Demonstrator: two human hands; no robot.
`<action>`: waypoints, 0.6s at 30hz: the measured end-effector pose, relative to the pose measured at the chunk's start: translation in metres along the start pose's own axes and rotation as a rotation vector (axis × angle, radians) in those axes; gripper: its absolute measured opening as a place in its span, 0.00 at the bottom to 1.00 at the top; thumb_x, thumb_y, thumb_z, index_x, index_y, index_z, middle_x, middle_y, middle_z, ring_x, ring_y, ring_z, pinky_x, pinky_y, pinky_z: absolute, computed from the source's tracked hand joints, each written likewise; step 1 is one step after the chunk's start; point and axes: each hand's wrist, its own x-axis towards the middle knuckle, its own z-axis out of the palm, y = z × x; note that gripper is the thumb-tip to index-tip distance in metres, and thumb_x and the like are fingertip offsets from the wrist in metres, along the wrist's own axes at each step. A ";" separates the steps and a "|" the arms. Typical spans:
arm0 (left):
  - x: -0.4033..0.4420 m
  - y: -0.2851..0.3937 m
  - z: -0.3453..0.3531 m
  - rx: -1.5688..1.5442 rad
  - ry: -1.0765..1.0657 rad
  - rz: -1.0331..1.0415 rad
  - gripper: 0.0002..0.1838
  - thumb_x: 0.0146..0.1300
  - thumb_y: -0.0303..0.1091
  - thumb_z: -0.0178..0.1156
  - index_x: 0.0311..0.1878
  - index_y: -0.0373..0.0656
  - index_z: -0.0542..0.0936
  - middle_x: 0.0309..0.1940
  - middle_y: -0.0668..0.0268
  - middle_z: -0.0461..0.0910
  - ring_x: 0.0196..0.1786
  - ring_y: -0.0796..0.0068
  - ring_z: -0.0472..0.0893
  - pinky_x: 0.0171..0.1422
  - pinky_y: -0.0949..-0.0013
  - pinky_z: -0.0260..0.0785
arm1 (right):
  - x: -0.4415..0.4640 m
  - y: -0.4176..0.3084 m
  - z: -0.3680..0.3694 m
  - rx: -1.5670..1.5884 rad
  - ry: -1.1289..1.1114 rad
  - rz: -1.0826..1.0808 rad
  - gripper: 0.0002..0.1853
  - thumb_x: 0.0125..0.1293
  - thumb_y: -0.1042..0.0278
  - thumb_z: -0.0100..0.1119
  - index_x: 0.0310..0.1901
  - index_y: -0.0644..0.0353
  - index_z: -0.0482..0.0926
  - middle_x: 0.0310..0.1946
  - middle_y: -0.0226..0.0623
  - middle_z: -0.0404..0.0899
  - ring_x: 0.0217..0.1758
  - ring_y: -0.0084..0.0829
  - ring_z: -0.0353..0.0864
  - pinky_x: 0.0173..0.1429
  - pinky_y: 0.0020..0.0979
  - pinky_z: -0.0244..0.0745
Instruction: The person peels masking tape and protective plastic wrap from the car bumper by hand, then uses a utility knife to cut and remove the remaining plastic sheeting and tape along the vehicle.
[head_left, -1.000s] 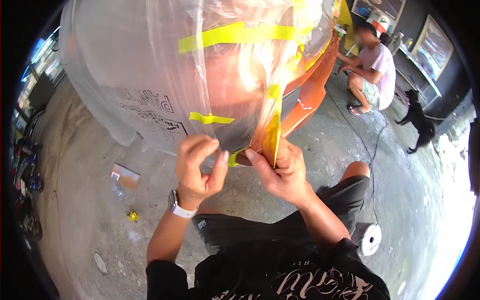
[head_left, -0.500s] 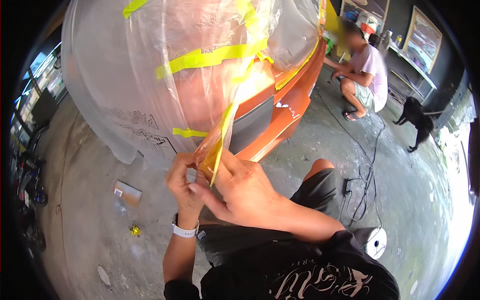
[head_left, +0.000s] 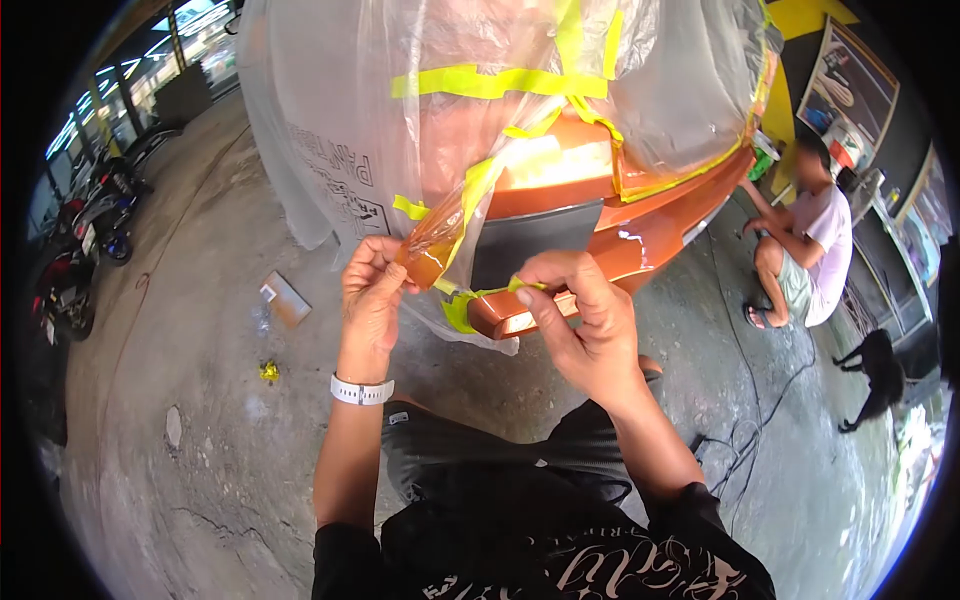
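A car's orange bumper (head_left: 665, 235) shows below clear plastic masking film (head_left: 320, 100), which strips of yellow masking tape (head_left: 500, 83) hold in place. My left hand (head_left: 368, 305) pinches the lower corner of a taped film edge that looks orange-tinted. Between the thumb and fingers of my right hand (head_left: 592, 335) is the end of a yellow tape strip (head_left: 520, 285), close to the bumper's lower corner. More yellow tape clings around that corner, left of my right hand. A dark grey panel (head_left: 535, 240) lies exposed between the film edge and the orange bodywork.
A person (head_left: 805, 240) squats at the bumper's far end. Near them stands a black dog (head_left: 875, 380). Cables (head_left: 745, 450) trail over the concrete floor. A flat cardboard piece (head_left: 287, 300) and crumpled yellow tape (head_left: 269, 371) lie at left; motorbikes (head_left: 85, 240) are parked beyond.
My hands, together at the film edge before, are now apart; the right has moved right with tape in its pinch. The film edge is spread open, and the view has shifted.
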 end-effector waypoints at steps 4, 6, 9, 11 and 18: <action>0.002 -0.001 -0.007 0.011 -0.048 0.028 0.09 0.66 0.30 0.68 0.44 0.42 0.79 0.39 0.70 0.83 0.37 0.81 0.80 0.39 0.75 0.73 | 0.030 -0.001 0.017 -0.082 0.008 -0.183 0.18 0.62 0.86 0.61 0.52 0.61 0.76 0.40 0.42 0.78 0.39 0.43 0.84 0.41 0.34 0.78; 0.000 0.000 -0.004 0.011 -0.034 0.029 0.08 0.65 0.28 0.69 0.43 0.40 0.79 0.37 0.68 0.84 0.35 0.80 0.81 0.40 0.74 0.75 | 0.040 -0.012 0.023 -0.169 -0.020 -0.179 0.20 0.59 0.87 0.61 0.52 0.60 0.76 0.43 0.42 0.76 0.41 0.48 0.83 0.42 0.39 0.80; 0.000 0.000 -0.003 0.115 -0.025 0.105 0.07 0.66 0.27 0.68 0.42 0.39 0.80 0.36 0.68 0.83 0.35 0.81 0.81 0.40 0.75 0.76 | 0.057 -0.010 0.029 -0.239 -0.019 -0.242 0.18 0.59 0.87 0.59 0.52 0.61 0.76 0.46 0.44 0.76 0.44 0.48 0.82 0.45 0.40 0.79; -0.001 0.001 0.000 0.225 -0.003 0.183 0.06 0.67 0.26 0.68 0.43 0.38 0.80 0.35 0.68 0.83 0.35 0.83 0.80 0.39 0.76 0.77 | 0.063 -0.008 0.031 -0.299 -0.058 -0.208 0.17 0.62 0.87 0.55 0.52 0.62 0.75 0.48 0.46 0.75 0.49 0.49 0.80 0.50 0.39 0.77; 0.000 0.000 -0.002 0.202 0.030 0.164 0.06 0.66 0.24 0.68 0.43 0.37 0.80 0.34 0.69 0.82 0.33 0.85 0.79 0.38 0.77 0.76 | 0.074 -0.004 0.038 -0.536 0.008 -0.257 0.19 0.62 0.85 0.58 0.54 0.60 0.72 0.47 0.45 0.80 0.43 0.50 0.84 0.43 0.41 0.81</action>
